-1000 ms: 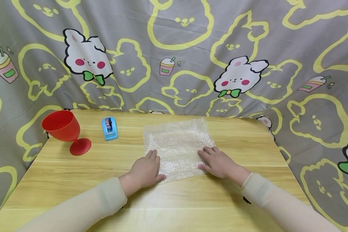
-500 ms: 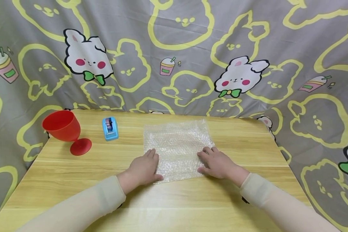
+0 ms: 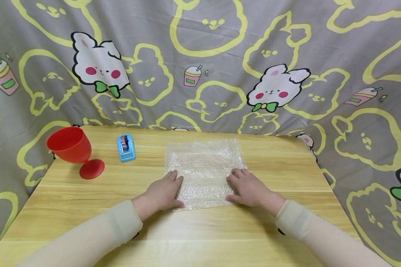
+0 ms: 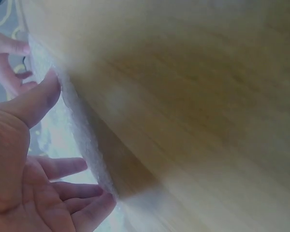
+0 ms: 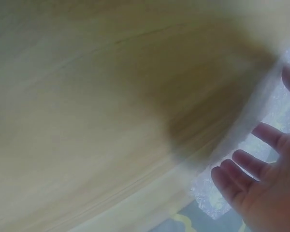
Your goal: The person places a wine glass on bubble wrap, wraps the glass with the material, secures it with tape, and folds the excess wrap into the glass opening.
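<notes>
A sheet of clear bubble wrap [image 3: 204, 174] lies flat on the wooden table in the head view. My left hand [image 3: 162, 191] touches its left side, thumb at the near left corner and fingers spread along the edge. On the opposite side my right hand [image 3: 250, 188] rests on the right edge, its thumb near the close corner. The left wrist view shows the left thumb [image 4: 46, 92] and fingertips right at the sheet's edge. In the right wrist view, the right hand's fingers [image 5: 249, 164] are loosely extended against the bubble wrap [image 5: 253, 111].
A red plastic goblet [image 3: 70, 144] stands at the left of the table. Between it and the bubble wrap sits a blue tape dispenser [image 3: 126, 148] with a roll of tape. A grey patterned curtain [image 3: 220, 74] hangs behind and beside the table [image 3: 220, 241].
The bubble wrap has turned slightly, its near edge shifting left and its far right corner coming a little nearer. My left hand has slid slightly left; my right has moved a touch left.
</notes>
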`<state>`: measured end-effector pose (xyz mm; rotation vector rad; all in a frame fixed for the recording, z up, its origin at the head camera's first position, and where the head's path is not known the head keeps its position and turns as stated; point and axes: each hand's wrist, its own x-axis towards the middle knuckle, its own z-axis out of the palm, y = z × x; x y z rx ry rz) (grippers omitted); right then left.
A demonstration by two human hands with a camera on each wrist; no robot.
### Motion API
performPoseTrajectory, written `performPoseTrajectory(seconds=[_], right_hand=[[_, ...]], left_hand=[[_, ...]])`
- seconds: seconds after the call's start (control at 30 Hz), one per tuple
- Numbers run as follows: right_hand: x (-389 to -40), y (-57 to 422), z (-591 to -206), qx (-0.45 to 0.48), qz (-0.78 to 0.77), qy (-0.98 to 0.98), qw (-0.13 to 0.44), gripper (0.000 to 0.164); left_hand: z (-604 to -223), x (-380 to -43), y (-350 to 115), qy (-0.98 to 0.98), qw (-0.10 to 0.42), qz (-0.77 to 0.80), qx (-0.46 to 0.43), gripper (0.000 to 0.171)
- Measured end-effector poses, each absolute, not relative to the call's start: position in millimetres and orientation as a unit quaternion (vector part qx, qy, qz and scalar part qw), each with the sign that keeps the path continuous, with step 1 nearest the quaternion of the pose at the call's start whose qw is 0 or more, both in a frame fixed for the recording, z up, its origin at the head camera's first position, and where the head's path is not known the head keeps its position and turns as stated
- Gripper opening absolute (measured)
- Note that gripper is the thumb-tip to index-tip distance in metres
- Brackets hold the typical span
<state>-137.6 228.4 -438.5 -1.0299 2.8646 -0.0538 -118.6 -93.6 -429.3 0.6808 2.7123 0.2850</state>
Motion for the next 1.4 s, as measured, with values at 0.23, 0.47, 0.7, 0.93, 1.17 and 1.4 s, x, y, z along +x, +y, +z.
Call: performPoseTrajectory(seconds=[0.23,0.47,0.7,0.93,1.17,1.4], right_hand=[[-136,226,-439,-0.345,-0.041,0.936,0.051,0.064],[-135,223,-439,-0.347,-0.037,0.936,0.049,0.061],[-136,221,-438,-0.344,-0.04,0.936,0.057,0.06],[-135,219,-437,-0.338,-0.043,0.937,0.076,0.062],[-135,218,-434,-0.333,-0.05,0.938,0.083,0.062],[-136,218,-433,-0.324,-0.049,0.939,0.105,0.065]], left_hand=[[-426,-122,-97,0.947,0.175,0.119,0.242,0.092],[-425,-127,-102,0.944,0.186,0.134,0.238,0.091],[-426,-130,-105,0.941,0.19,0.146,0.237,0.092],[-429,-129,-109,0.94,0.193,0.155,0.236,0.092],[-429,-129,-111,0.938,0.194,0.162,0.237,0.091],[-428,-128,-111,0.937,0.198,0.164,0.236,0.092]])
